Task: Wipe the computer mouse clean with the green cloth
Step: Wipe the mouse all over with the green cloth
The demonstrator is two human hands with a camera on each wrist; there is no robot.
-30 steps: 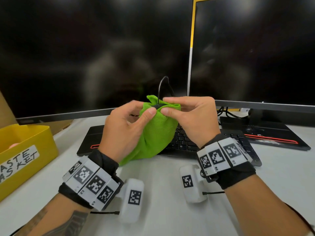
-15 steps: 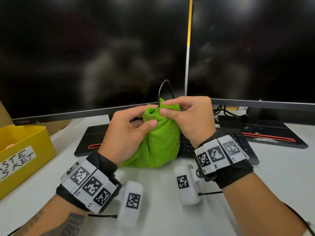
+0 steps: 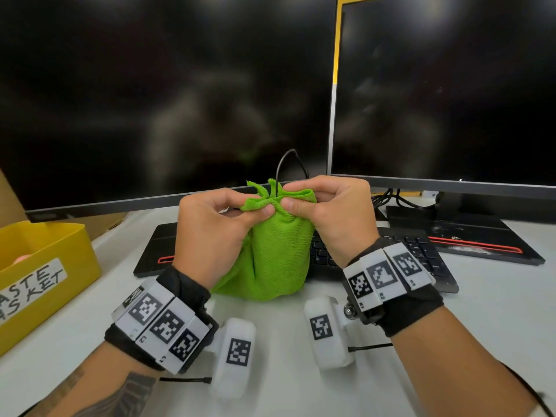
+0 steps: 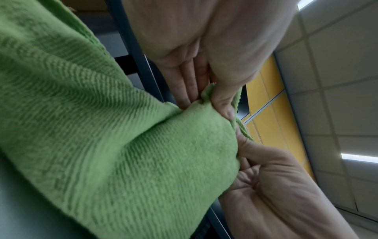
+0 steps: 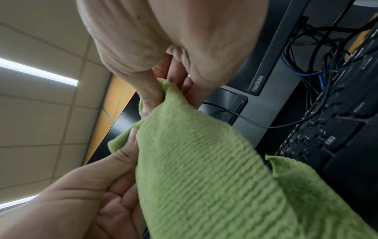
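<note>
At the counter's (image 3: 496,299) left edge sits a yellow bin (image 3: 45,260) with a hand-lettered label; something pale pink shows inside it, too little in view to identify. Your left hand (image 3: 215,233) and right hand (image 3: 334,216) are raised above the counter's middle, thumbs nearly touching, each pinching the gathered top of the cloth (image 3: 276,254). The cloth is green, ribbed and fuzzy, bunched into a bag shape whose lower end rests on the counter in front of the keyboard (image 3: 421,254). The mouse is hidden inside the cloth; only its thin black cable (image 3: 284,164) rises out of the gathered top and loops back. From your left wrist the left thumb presses a fold of cloth (image 4: 122,145) against the fingers; from your right wrist the cloth (image 5: 204,169) is nipped the same way. The counter is plain white. Two dark monitors (image 3: 150,100) fill the back edge, a yellow wall strip between them. Ceiling tiles and strip lights show overhead.
</note>
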